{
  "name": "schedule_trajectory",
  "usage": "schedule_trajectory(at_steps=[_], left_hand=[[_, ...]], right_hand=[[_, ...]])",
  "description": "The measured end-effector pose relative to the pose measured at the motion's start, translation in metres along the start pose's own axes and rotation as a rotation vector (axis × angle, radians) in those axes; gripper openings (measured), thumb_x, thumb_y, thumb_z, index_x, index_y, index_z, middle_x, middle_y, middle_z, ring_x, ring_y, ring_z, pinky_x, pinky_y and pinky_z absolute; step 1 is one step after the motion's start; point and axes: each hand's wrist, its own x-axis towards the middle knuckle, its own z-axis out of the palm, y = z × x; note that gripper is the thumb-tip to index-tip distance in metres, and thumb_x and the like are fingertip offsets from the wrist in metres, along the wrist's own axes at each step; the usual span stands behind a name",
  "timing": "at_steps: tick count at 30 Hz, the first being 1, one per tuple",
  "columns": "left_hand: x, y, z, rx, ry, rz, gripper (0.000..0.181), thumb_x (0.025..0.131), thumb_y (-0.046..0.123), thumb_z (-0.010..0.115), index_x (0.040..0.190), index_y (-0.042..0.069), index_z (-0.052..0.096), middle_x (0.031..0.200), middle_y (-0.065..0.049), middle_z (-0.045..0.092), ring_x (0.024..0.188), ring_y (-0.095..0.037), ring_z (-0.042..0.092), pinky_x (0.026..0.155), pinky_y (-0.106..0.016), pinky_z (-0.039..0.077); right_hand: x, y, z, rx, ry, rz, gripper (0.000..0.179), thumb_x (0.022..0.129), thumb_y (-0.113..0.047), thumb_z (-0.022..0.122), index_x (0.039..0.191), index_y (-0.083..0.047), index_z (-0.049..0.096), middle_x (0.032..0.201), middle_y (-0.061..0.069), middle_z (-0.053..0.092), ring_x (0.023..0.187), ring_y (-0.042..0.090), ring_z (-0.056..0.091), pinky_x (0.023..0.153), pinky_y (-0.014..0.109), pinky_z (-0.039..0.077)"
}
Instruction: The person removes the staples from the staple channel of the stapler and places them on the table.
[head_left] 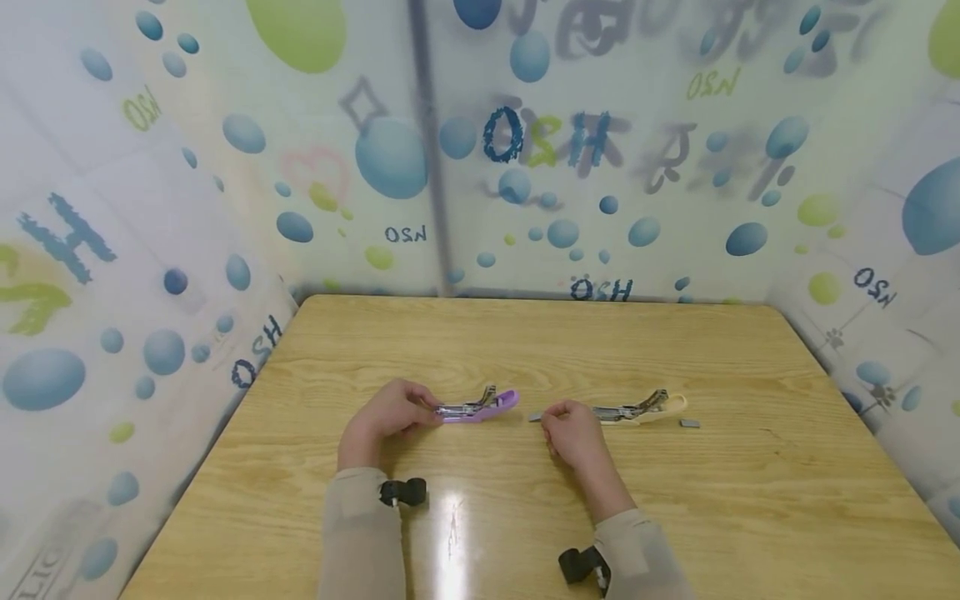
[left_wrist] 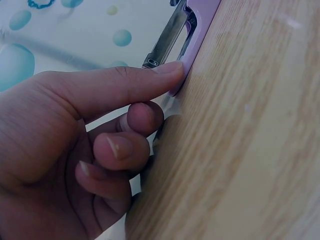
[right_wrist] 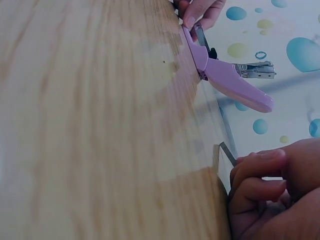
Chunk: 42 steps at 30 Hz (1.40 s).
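A purple stapler lies on the table with its top swung up and back, so its metal magazine shows. My left hand pinches the left end of it; in the left wrist view the thumb presses on the end of the purple base. My right hand pinches a grey strip of staples, which pokes out leftward from the fingertips near the tabletop. Behind the right hand lies a cream-yellow stapler, also folded open, its left end hidden by the hand.
A short grey staple strip lies to the right of the yellow stapler. The wooden table is bordered at the back and sides by a patterned curtain. Black wrist cameras are strapped to both sleeves.
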Motion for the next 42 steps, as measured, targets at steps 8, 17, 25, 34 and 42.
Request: schedule_trajectory(at_steps=[8, 17, 25, 34, 42], left_hand=[[0.0, 0.001, 0.001, 0.012, -0.006, -0.009, 0.019, 0.069, 0.022, 0.079, 0.086, 0.018, 0.07, 0.06, -0.002, 0.058, 0.044, -0.012, 0.043, 0.042, -0.024, 0.038], [-0.001, 0.002, 0.0, 0.009, -0.004, -0.021, 0.019, 0.071, 0.021, 0.078, 0.088, 0.018, 0.069, 0.06, -0.003, 0.057, 0.044, -0.013, 0.043, 0.042, -0.025, 0.037], [-0.001, 0.003, 0.001, 0.012, 0.001, -0.018, 0.019, 0.071, 0.022, 0.078, 0.088, 0.019, 0.069, 0.061, -0.003, 0.057, 0.044, -0.013, 0.044, 0.043, -0.025, 0.038], [-0.001, 0.004, 0.002, 0.016, -0.007, -0.013, 0.019, 0.072, 0.022, 0.077, 0.089, 0.019, 0.069, 0.062, -0.004, 0.058, 0.044, -0.013, 0.044, 0.043, -0.026, 0.039], [-0.002, 0.001, -0.001, 0.034, -0.026, -0.007, 0.025, 0.073, 0.019, 0.075, 0.097, 0.023, 0.067, 0.055, -0.002, 0.053, 0.044, -0.013, 0.043, 0.043, -0.025, 0.037]], right_hand=[[-0.001, 0.0, -0.001, -0.005, -0.005, 0.016, 0.014, 0.085, -0.011, 0.056, 0.095, -0.001, 0.058, 0.065, 0.009, 0.059, 0.044, 0.012, 0.049, 0.043, 0.022, 0.041], [-0.001, 0.0, -0.002, -0.004, -0.002, 0.016, 0.015, 0.084, -0.011, 0.056, 0.095, -0.002, 0.059, 0.063, 0.008, 0.059, 0.042, 0.012, 0.049, 0.041, 0.021, 0.04], [-0.002, -0.004, -0.004, 0.018, -0.024, 0.027, 0.017, 0.084, -0.013, 0.057, 0.098, -0.004, 0.057, 0.063, 0.008, 0.059, 0.043, 0.013, 0.049, 0.039, 0.021, 0.038], [-0.005, -0.013, -0.01, 0.005, -0.045, 0.034, 0.018, 0.089, -0.019, 0.056, 0.101, -0.006, 0.057, 0.065, 0.011, 0.06, 0.045, 0.016, 0.05, 0.04, 0.022, 0.037], [-0.01, -0.032, -0.026, -0.021, -0.112, -0.057, 0.02, 0.091, -0.026, 0.055, 0.105, -0.011, 0.057, 0.081, 0.016, 0.061, 0.052, 0.023, 0.053, 0.043, 0.028, 0.042]])
